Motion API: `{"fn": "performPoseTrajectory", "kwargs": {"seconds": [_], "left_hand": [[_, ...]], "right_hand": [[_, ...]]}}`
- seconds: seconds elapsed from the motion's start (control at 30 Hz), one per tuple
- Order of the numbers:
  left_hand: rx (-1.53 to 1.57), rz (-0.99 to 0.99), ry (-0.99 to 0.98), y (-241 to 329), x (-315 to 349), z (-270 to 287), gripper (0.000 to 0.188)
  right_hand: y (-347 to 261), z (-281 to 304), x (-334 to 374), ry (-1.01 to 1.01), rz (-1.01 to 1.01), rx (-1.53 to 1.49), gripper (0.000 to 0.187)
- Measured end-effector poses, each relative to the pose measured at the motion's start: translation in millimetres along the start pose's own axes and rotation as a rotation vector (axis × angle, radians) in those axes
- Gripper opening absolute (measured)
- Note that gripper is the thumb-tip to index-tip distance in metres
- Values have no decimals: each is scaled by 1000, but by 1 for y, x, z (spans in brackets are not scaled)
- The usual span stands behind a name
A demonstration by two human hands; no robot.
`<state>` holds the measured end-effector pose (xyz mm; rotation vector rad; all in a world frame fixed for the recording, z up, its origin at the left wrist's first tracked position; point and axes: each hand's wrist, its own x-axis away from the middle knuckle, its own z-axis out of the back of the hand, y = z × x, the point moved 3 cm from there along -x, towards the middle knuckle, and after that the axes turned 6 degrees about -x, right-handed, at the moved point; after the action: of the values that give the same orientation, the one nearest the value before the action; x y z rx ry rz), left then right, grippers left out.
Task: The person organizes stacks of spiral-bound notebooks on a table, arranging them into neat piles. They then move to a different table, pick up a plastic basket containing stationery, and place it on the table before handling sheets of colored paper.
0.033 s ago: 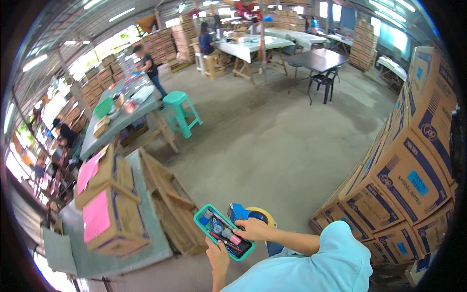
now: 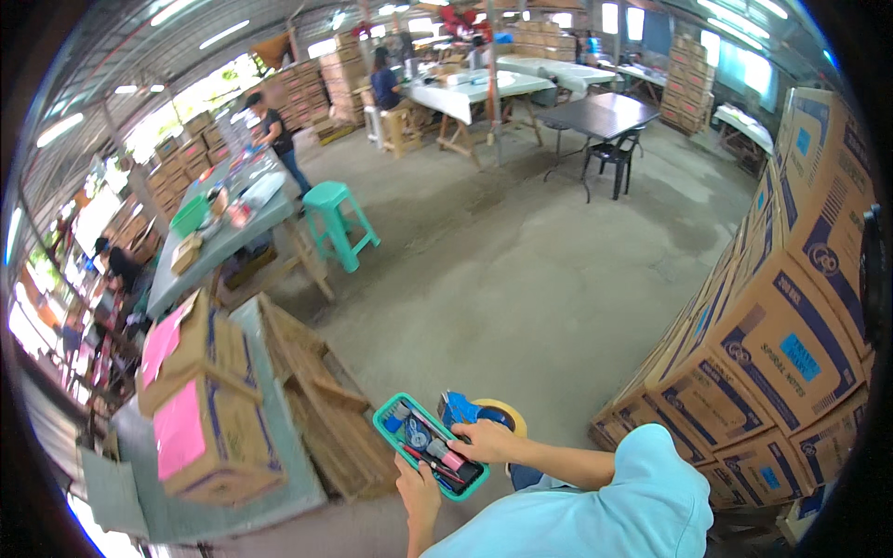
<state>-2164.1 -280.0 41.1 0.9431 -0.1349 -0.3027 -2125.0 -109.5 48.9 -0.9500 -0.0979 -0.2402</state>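
My left hand point(image 2: 418, 495) holds a small green tray point(image 2: 383, 430) from below at its near end. Several small tools and pens lie in the tray. My right hand point(image 2: 481, 441) is closed around a blue tape dispenser point(image 2: 459, 407) with a tan tape roll point(image 2: 510, 411), held against the tray's right side. Both hands are close to my chest, above the concrete floor. My light blue sleeve covers the lower right arm.
Tall stacks of cardboard boxes point(image 2: 781, 344) line the right. Boxes with pink labels point(image 2: 209, 409) sit on a bench at the left, with wooden frames point(image 2: 316, 391) beside it. Farther off are a teal stool point(image 2: 337, 219), a grey worktable point(image 2: 223, 244), a black table point(image 2: 600, 113) and people working.
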Motion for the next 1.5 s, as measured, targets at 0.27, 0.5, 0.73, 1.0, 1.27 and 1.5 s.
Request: {"fn": "performPoseTrajectory", "kwargs": {"seconds": [0.27,0.5,0.73,1.0,1.27,1.5], "left_hand": [[-22,-104,-254,98,-205,-157,40],[-112,-106,-379,128,-412,-233,44],[-205,-201,-386,132,-676,-289,46],[-158,-283,-438,180,-990,-329,44],[-33,-279,-400,203,-1262,-422,51],[-76,-147,-327,253,-1514,-449,56]], "right_hand": [[110,180,-126,104,-167,-37,33],[173,279,-303,-60,-121,-98,39],[212,349,-547,67,-178,-93,48],[197,475,-817,295,-263,-81,30],[228,595,-1079,440,-268,-42,31],[245,713,-1336,385,-156,25,33]]}}
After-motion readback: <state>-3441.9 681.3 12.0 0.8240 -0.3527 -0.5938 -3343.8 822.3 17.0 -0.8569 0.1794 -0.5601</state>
